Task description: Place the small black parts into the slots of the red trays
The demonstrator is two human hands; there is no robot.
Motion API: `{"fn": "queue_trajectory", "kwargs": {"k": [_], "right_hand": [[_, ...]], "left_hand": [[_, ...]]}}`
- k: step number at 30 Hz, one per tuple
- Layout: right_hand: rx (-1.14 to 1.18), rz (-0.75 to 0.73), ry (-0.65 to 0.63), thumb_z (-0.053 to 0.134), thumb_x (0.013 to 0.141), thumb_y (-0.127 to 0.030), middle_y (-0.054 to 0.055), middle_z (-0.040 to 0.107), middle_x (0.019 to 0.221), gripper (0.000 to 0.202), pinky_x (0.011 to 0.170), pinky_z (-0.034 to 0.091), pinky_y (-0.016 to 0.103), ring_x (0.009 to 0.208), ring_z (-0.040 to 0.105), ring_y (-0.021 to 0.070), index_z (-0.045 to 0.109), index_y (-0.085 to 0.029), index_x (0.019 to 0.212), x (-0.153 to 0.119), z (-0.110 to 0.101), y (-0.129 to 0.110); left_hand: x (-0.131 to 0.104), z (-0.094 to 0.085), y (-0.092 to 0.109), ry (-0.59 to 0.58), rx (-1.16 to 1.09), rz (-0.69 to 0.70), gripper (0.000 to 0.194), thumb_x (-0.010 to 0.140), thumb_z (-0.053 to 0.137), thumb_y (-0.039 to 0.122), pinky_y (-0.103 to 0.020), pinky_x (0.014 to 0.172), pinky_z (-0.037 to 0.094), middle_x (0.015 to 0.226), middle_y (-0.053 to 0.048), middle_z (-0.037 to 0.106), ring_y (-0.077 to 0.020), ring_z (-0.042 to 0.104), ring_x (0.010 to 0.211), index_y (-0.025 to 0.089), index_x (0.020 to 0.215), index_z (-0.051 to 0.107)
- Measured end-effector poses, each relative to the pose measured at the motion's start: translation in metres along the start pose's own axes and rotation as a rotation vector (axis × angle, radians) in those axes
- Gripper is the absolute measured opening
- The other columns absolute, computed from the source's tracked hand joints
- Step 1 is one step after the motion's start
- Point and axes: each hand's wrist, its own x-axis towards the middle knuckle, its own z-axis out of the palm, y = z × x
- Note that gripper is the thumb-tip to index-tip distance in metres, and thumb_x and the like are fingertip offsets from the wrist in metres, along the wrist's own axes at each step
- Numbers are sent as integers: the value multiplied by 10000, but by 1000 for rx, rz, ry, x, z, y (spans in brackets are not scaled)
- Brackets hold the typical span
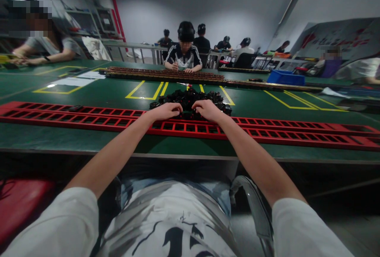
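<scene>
A heap of small black parts [187, 95] lies on the green table, just behind two long red slotted racks [190, 127]. At the heap's left front edge is my left hand [166, 111], its fingers curled inward; whatever they hold is too small to make out. My right hand [208, 110] is at the heap's right front side, thumb and fingers bent together, with the fingertips against the dark parts. The two hands are a short gap apart, above the rear red rack. One black part [76, 108] sits on the rack far to the left.
Long brown strips [163, 74] lie across the table beyond the heap. A blue bin [285, 78] stands at the back right, and white papers [75, 80] lie at the back left. A person [184, 53] sits opposite; others are around. The table's front edge [190, 156] is near me.
</scene>
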Motion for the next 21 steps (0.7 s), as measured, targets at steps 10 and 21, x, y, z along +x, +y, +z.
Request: {"fn": "queue_trajectory", "kwargs": {"k": [10,21], "right_hand": [[-14,-29,42,571,883,-136,58,768,927,237,824,488,260,832,678,173,785,-162,982,-3,-4,-7],[129,-1,-3,715,784,-237,24,692,690,112,656,420,256,652,595,136,745,-134,752,-8,-24,-7]], "left_hand": [[1,0,0,-2,19,4,268,858,491,277,-303,925,470,1046,-53,693,-195,633,965,174,1058,638],[-1,-2,6,-3,32,-4,268,858,486,281,-316,948,466,1061,-57,693,-204,640,1008,175,1054,635]]}}
